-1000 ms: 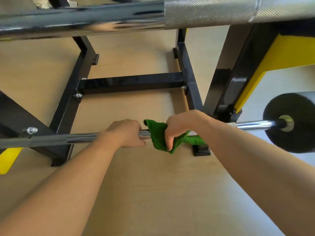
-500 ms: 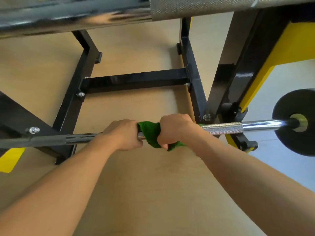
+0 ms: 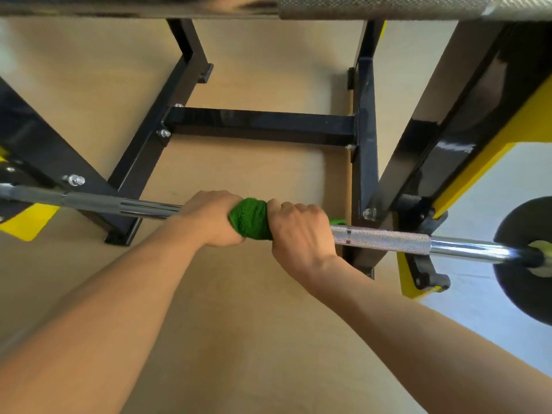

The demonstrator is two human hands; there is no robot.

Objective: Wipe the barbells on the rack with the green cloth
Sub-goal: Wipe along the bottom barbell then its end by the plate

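A chrome barbell point(image 3: 385, 239) lies low across the black rack point(image 3: 263, 127), with a black weight plate point(image 3: 525, 261) on its right end. The green cloth point(image 3: 251, 219) is wrapped round the bar near its middle. My right hand point(image 3: 301, 234) grips the cloth and bar from above. My left hand point(image 3: 212, 219) grips the bar right beside the cloth, touching its left edge. A second, thicker barbell point(image 3: 373, 7) crosses the top of the view, with a knurled section on the right.
The rack's black legs and crossbar stand on a tan wooden floor point(image 3: 239, 324). A black upright with yellow trim point(image 3: 466, 180) rises at the right, its hook cradling the lower bar. A yellow piece point(image 3: 33, 222) shows at the left edge.
My right hand has slid the cloth leftward along the bar until it meets my left hand. More knurled bar is now bare to the right.
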